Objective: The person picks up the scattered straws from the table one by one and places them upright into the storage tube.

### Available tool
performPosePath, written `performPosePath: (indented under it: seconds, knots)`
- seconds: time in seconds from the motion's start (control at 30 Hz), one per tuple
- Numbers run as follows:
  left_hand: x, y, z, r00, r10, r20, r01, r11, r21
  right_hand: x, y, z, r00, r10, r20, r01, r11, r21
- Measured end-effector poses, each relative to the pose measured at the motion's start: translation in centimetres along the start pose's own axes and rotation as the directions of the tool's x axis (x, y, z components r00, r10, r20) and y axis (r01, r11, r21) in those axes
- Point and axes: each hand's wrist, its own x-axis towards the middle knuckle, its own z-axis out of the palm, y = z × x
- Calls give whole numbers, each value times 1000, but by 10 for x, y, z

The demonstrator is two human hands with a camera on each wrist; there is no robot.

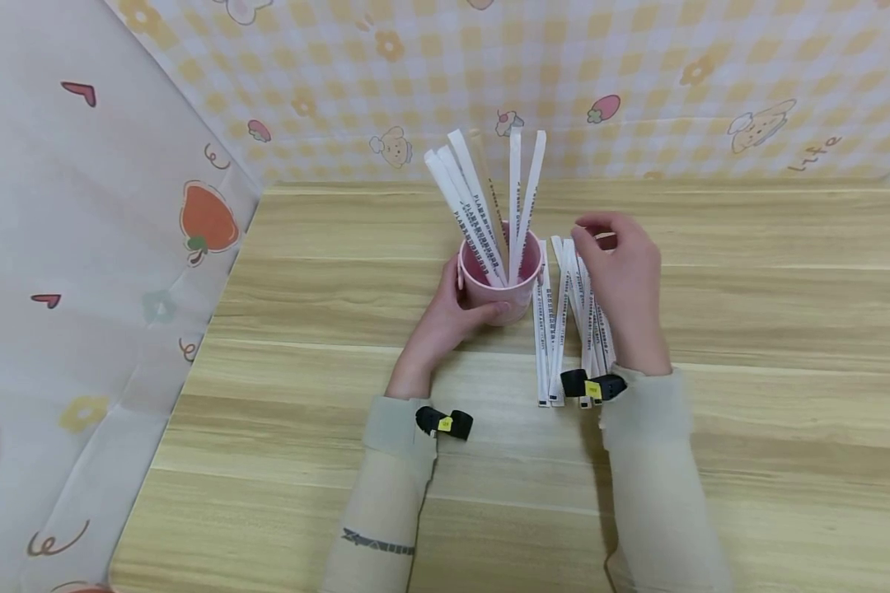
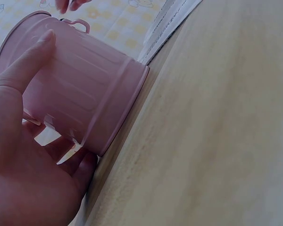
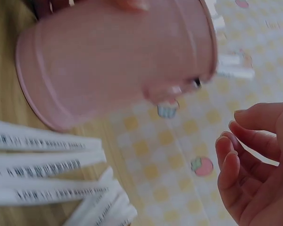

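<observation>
One bucket (image 1: 517, 301), six straws (image 1: 515, 189) in it, at least five loose straws (image 1: 562, 305) beside it, two hands (image 1: 445, 319) and two wrist cameras (image 1: 593, 386).

Leftward, the right hand (image 1: 625, 276) is blocked by a round pink bucket (image 1: 517, 308) of slim white-wrapped straws (image 1: 515, 181); rightward, pale wooden tabletop (image 1: 786, 329) is unobstructed.

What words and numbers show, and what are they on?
"PLA": on straws in the cup; their other characters are too small.
"Life": on the checked wall.
Too small or blurred: print on the loose straws, the yellow tags, the mark on the left sleeve, wall lettering in the right wrist view.
</observation>
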Motion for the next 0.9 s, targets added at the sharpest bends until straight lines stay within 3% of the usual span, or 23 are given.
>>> performPosePath:
  seconds: [0.33, 0.6, 0.73, 0.9]
  knots:
    - [0, -1, 0, 1000, -2, -5, 2, 1000, 14, 5, 18, -22, 985, 170, 15, -170, 985, 24]
    - [0, 0, -1, 1000, -5, 0, 5, 1000, 6, 8, 44, -34, 968, 213, 130, -195, 971, -137]
    - [0, 1, 0, 1000, -8, 5, 8, 1000, 2, 8, 56, -36, 938, 248, 240, -196, 955, -224]
    - [0, 1, 0, 1000, 0, 5, 0, 1000, 4, 5, 67, -35, 877, 329, 351, -241, 931, -274]
